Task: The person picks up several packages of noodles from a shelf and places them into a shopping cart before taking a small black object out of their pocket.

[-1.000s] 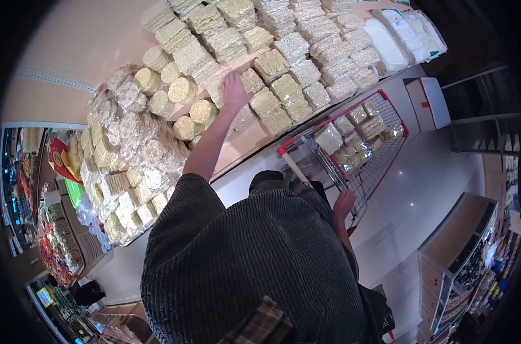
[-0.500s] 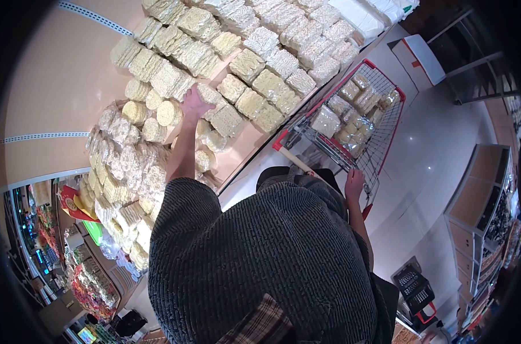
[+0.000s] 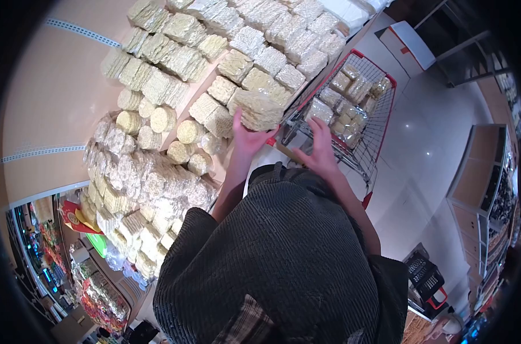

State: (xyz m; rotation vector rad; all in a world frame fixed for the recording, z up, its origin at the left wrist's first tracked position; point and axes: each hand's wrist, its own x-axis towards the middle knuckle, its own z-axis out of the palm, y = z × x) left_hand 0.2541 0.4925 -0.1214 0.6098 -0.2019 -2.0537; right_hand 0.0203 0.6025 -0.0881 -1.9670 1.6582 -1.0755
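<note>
My left hand (image 3: pixel 250 137) grips a clear-wrapped pack of dried noodles (image 3: pixel 259 108), held up over the shelf's front edge. The pack is a pale yellow block with wavy layers. To its right my right hand (image 3: pixel 321 148) hovers open with fingers apart, above the cart's handle end and apart from the pack. Rows of similar noodle blocks (image 3: pixel 217 117) lie on the shelf beside my left hand. The shopping cart (image 3: pixel 393 85), red-rimmed with wire sides, stands to the right with several wrapped noodle packs (image 3: pixel 351 117) inside.
Round noodle cakes (image 3: pixel 163 118) and bagged noodles (image 3: pixel 140 166) are heaped on the left. A white box (image 3: pixel 409 46) stands on the floor beyond the cart. Black shopping baskets (image 3: pixel 426 278) lie at lower right, and wooden cabinets (image 3: pixel 473 178) line the right side.
My left hand has lifted a noodle pack and carried it right towards the cart. My right hand has left the cart handle area and come up, opening beside the pack.
</note>
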